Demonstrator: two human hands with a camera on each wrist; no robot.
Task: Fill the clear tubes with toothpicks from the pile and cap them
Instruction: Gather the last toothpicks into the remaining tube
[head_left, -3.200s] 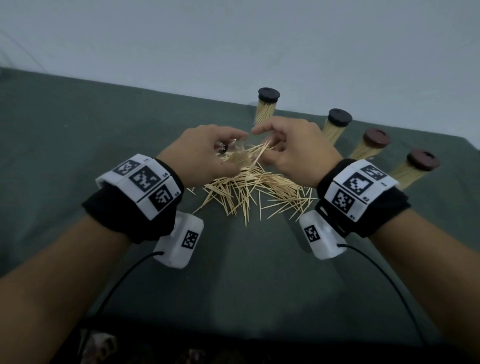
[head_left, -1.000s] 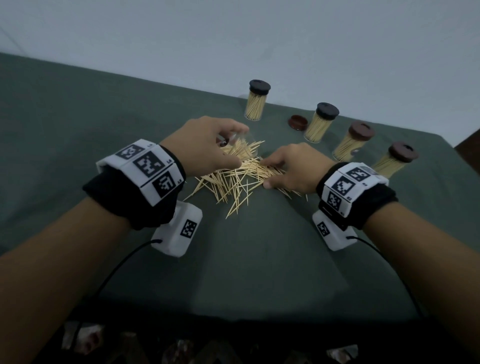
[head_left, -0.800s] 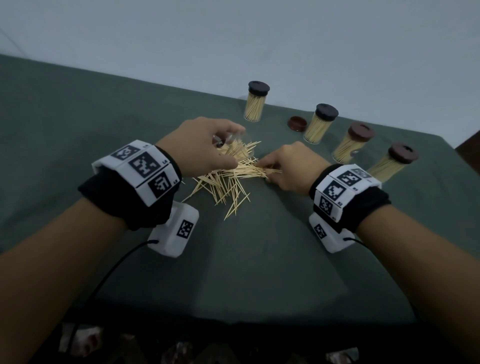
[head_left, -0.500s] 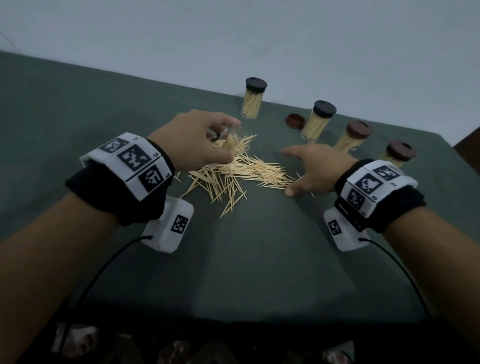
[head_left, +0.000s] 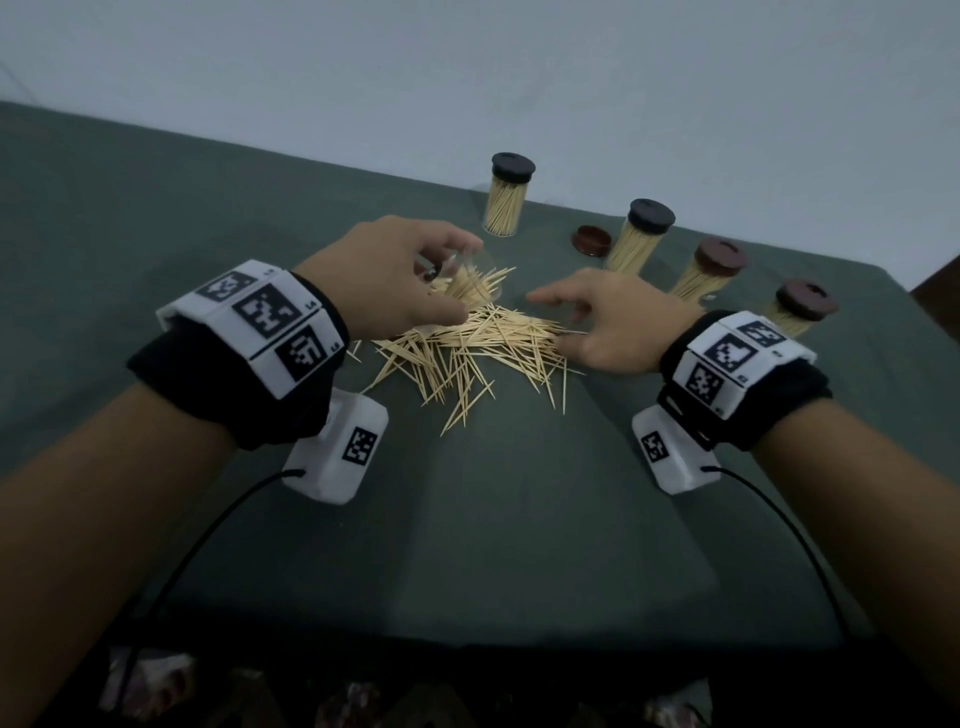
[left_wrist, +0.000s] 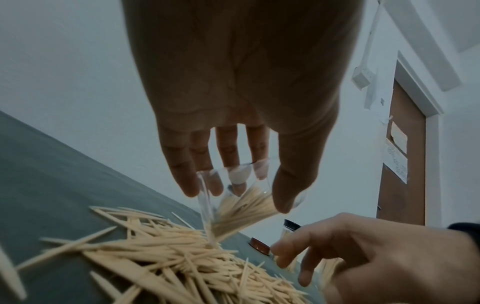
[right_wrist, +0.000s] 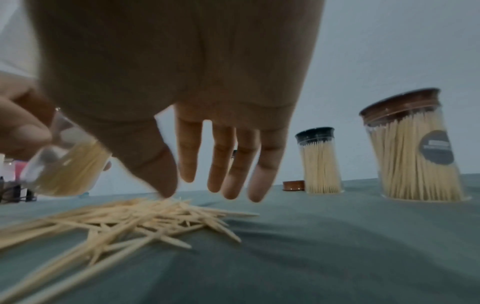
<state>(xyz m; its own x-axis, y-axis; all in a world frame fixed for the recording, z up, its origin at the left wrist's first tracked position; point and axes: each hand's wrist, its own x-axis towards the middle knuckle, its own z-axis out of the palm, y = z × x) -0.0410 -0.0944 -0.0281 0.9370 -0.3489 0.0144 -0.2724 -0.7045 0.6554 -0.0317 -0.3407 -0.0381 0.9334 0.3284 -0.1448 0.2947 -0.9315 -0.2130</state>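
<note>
My left hand grips a clear open tube, tilted over the far left of the toothpick pile and partly filled with toothpicks. In the left wrist view the thumb and fingers wrap the tube, whose lower edge touches the pile. My right hand hovers over the pile's right end with fingers spread and nothing in it. The right wrist view shows its fingertips just above the pile and the tube at left.
Several capped, full tubes stand along the back right: two with black caps, two with brown caps. A loose brown cap lies between the black-capped ones. The green cloth-covered table ends near me.
My right hand pushed toothpicks leftward, swung out to the right, and now hovers with spread fingers over the pile's right end. The left hand kept holding the tilted tube.
</note>
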